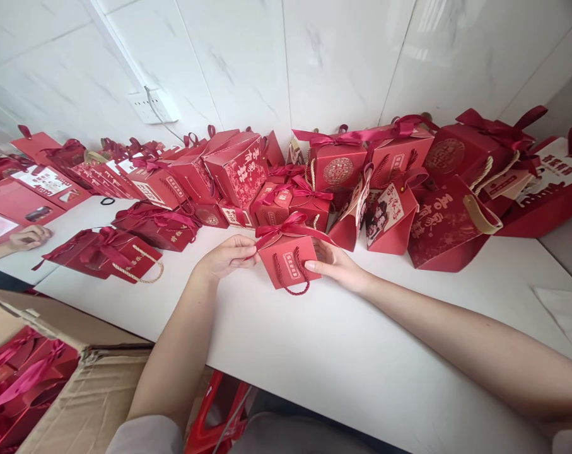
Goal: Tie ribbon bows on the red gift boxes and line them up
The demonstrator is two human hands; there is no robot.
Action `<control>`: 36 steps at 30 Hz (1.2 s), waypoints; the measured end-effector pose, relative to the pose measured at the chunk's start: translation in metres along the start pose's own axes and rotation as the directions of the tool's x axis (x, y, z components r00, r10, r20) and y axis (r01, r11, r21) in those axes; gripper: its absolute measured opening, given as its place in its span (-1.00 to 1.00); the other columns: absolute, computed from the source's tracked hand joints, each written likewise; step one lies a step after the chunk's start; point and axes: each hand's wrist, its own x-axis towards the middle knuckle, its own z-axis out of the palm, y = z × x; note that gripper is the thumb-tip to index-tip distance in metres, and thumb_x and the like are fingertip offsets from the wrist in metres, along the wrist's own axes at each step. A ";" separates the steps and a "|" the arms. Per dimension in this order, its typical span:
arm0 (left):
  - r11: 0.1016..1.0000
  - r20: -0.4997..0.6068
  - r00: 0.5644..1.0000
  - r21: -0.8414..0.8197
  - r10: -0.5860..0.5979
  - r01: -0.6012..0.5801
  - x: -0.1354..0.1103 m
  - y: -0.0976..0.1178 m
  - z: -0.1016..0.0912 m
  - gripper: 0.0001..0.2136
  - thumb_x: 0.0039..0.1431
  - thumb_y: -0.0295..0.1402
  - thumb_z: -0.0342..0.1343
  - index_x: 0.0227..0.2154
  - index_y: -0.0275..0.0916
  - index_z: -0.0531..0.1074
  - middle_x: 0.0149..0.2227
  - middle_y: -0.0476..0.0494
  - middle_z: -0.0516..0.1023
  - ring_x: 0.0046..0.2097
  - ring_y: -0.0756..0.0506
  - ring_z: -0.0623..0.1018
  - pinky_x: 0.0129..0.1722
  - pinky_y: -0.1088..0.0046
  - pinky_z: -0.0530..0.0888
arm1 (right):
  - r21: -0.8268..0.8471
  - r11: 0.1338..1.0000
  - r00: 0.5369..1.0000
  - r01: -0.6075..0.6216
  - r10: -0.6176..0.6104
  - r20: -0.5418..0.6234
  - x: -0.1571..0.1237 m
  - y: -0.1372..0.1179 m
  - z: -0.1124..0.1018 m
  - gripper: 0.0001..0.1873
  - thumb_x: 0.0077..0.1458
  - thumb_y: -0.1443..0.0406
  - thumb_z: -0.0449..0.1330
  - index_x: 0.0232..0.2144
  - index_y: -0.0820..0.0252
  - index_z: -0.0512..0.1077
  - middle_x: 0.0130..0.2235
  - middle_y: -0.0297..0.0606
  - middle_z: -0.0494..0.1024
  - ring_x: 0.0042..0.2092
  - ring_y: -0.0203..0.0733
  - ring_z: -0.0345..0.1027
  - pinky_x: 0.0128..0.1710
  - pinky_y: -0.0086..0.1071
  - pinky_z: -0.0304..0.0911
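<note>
A small red gift box point(292, 263) with a rope handle on its front stands on the white table point(276, 340), in front of me. On its top is a red ribbon bow point(290, 228). My right hand point(338, 266) grips the box's right side, thumb on the front and fingers behind. At the upper left corner, my left hand point(229, 256) is closed, its fingertips pinching the ribbon's left end. Just behind stands another ribboned red box point(290, 205).
Many red gift boxes and bags point(238, 167) line the tiled wall. Two ribboned boxes lie left, one a bag with a gold rope handle point(141, 268). A cardboard carton point(91, 391) holding more boxes stands front left. Another person's hand point(30, 238) rests at far left.
</note>
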 end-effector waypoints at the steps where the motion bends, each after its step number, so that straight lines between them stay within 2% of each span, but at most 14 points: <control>1: 1.000 0.028 1.000 0.015 -0.012 0.012 0.000 -0.001 -0.002 -0.63 -0.04 -0.01 0.33 -0.54 -0.29 0.60 -0.79 0.11 0.03 -0.67 0.13 -0.02 -0.58 0.50 -0.01 | 0.009 1.000 1.000 -0.005 0.005 0.003 0.000 0.000 0.000 -0.13 0.05 0.09 0.39 0.30 0.04 0.11 0.22 -0.09 0.40 0.19 0.04 0.33 0.27 0.01 0.16; 5: 0.995 0.123 0.990 0.082 -0.072 0.062 0.003 -0.007 -0.005 -0.61 -0.10 0.00 0.37 -0.52 -0.31 0.64 -0.81 0.04 0.15 -0.69 0.12 0.06 -0.62 0.50 -0.02 | 0.040 0.997 0.998 -0.065 0.064 0.012 -0.002 -0.001 0.001 -0.02 0.04 0.11 0.40 0.36 0.06 -0.02 0.25 -0.05 0.36 0.21 0.06 0.31 0.25 0.02 0.18; 9: 0.987 0.178 0.977 0.134 -0.114 0.091 0.009 -0.013 -0.006 -0.61 -0.19 0.01 0.41 -0.56 -0.29 0.63 -0.82 0.01 0.20 -0.71 0.11 0.14 -0.67 0.51 0.05 | 0.052 0.996 0.997 -0.071 0.068 0.046 -0.002 -0.003 0.000 0.02 0.02 0.11 0.42 0.37 0.04 -0.03 0.32 -0.08 0.26 0.28 0.06 0.22 0.28 0.00 0.15; 13: 0.980 0.194 0.971 0.172 -0.137 0.104 0.013 -0.019 -0.005 -0.61 -0.24 0.00 0.43 -0.58 -0.28 0.61 -0.75 -0.07 0.39 -0.70 0.08 0.24 -0.69 0.53 0.17 | 0.026 0.997 0.995 -0.077 0.075 0.068 -0.002 -0.006 -0.002 0.02 0.00 0.13 0.44 0.37 0.04 -0.01 0.36 -0.08 0.18 0.31 0.06 0.17 0.29 0.01 0.14; 16: 0.971 0.175 0.973 0.211 -0.151 0.113 0.014 -0.021 -0.003 -0.64 -0.27 -0.09 0.47 -0.55 -0.30 0.59 -0.64 -0.11 0.53 -0.65 0.05 0.36 -0.66 0.55 0.28 | 0.000 0.997 0.995 -0.078 0.078 0.065 -0.001 -0.007 -0.003 0.07 -0.05 0.15 0.46 0.37 0.06 -0.02 0.36 -0.05 0.18 0.35 0.08 0.09 0.32 0.04 0.07; 19: 0.955 0.147 0.980 0.284 -0.135 0.089 0.013 -0.016 0.000 -0.66 -0.21 -0.19 0.46 -0.39 -0.31 0.60 -0.47 -0.15 0.63 -0.46 -0.05 0.56 -0.47 0.51 0.50 | -0.017 0.997 0.997 -0.073 0.073 0.037 0.000 -0.005 -0.004 0.15 -0.13 0.18 0.51 0.36 0.08 -0.04 0.38 -0.02 0.12 0.38 0.10 0.02 0.34 0.05 0.01; 21: 0.936 0.124 0.989 0.351 -0.079 0.030 0.010 -0.009 0.003 -0.56 -0.13 -0.24 0.43 -0.14 -0.27 0.57 -0.20 -0.23 0.66 -0.20 -0.17 0.64 -0.24 0.36 0.59 | -0.027 0.999 0.999 -0.041 0.042 0.024 0.002 -0.002 -0.004 0.16 -0.17 0.19 0.53 0.35 0.09 -0.02 0.39 -0.01 0.08 0.39 0.10 -0.01 0.35 0.02 0.00; 23: 0.897 0.080 0.997 0.438 0.021 -0.054 0.006 -0.002 0.006 -0.33 -0.13 -0.27 0.43 0.12 -0.20 0.42 0.08 -0.31 0.54 0.06 -0.30 0.57 -0.05 0.18 0.58 | -0.056 0.998 1.000 0.005 -0.004 0.024 0.003 0.002 -0.004 0.14 -0.17 0.19 0.52 0.34 0.09 -0.01 0.40 -0.02 0.05 0.40 0.07 -0.05 0.36 -0.02 -0.02; 25: 0.840 0.051 0.990 0.525 0.129 -0.137 0.003 0.003 0.009 -0.10 -0.20 -0.31 0.46 0.28 -0.14 0.23 0.27 -0.36 0.34 0.25 -0.38 0.40 0.11 0.05 0.49 | -0.114 0.992 0.999 0.046 -0.042 0.032 0.002 0.006 -0.003 0.10 -0.13 0.20 0.51 0.33 0.08 0.00 0.40 -0.04 0.05 0.41 0.04 -0.08 0.38 -0.05 -0.05; 27: 0.786 0.072 0.976 0.581 0.207 -0.210 0.002 0.007 0.013 0.01 -0.23 -0.34 0.47 0.34 -0.11 0.12 0.36 -0.36 0.17 0.34 -0.41 0.24 0.24 -0.03 0.36 | -0.182 0.981 0.998 0.066 -0.062 0.031 0.000 0.009 -0.002 0.07 -0.09 0.20 0.49 0.33 0.08 0.00 0.40 -0.06 0.07 0.40 0.02 -0.05 0.38 -0.08 -0.05; 29: 0.768 0.092 0.966 0.589 0.244 -0.250 0.003 0.008 0.017 0.01 -0.19 -0.35 0.45 0.35 -0.09 0.08 0.38 -0.34 0.11 0.37 -0.41 0.18 0.30 -0.07 0.27 | -0.237 0.969 0.998 0.065 -0.061 0.023 -0.001 0.012 -0.001 0.06 -0.07 0.20 0.47 0.34 0.09 -0.01 0.39 -0.05 0.09 0.39 0.02 -0.01 0.38 -0.08 -0.04; 31: 0.783 0.071 0.968 0.575 0.242 -0.238 0.003 0.009 0.019 -0.04 -0.16 -0.33 0.44 0.34 -0.09 0.11 0.37 -0.32 0.14 0.37 -0.41 0.18 0.31 -0.07 0.25 | -0.269 0.962 0.998 0.055 -0.052 0.018 -0.002 0.013 -0.003 0.06 -0.10 0.23 0.46 0.34 0.10 0.00 0.38 -0.04 0.11 0.38 0.04 0.03 0.37 -0.06 -0.03; 33: 0.813 0.003 0.977 0.554 0.212 -0.178 0.000 0.007 0.016 -0.05 -0.14 -0.31 0.43 0.34 -0.10 0.10 0.34 -0.33 0.20 0.36 -0.41 0.20 0.30 -0.08 0.26 | -0.266 0.964 1.000 0.006 -0.005 0.004 0.000 0.011 -0.009 -0.03 -0.15 0.30 0.43 0.28 0.11 0.13 0.33 -0.06 0.21 0.33 0.04 0.12 0.33 -0.06 0.04; 36: 0.848 -0.128 0.978 0.524 0.166 -0.075 -0.006 0.003 0.005 0.01 -0.18 -0.28 0.45 0.36 -0.05 0.06 0.36 -0.29 0.16 0.38 -0.44 0.15 0.28 -0.12 0.26 | -0.195 0.972 0.988 -0.132 0.114 -0.103 0.005 0.004 -0.018 -0.50 -0.12 0.35 0.31 -0.04 0.14 0.43 0.04 -0.16 0.51 0.05 -0.06 0.40 0.07 -0.16 0.30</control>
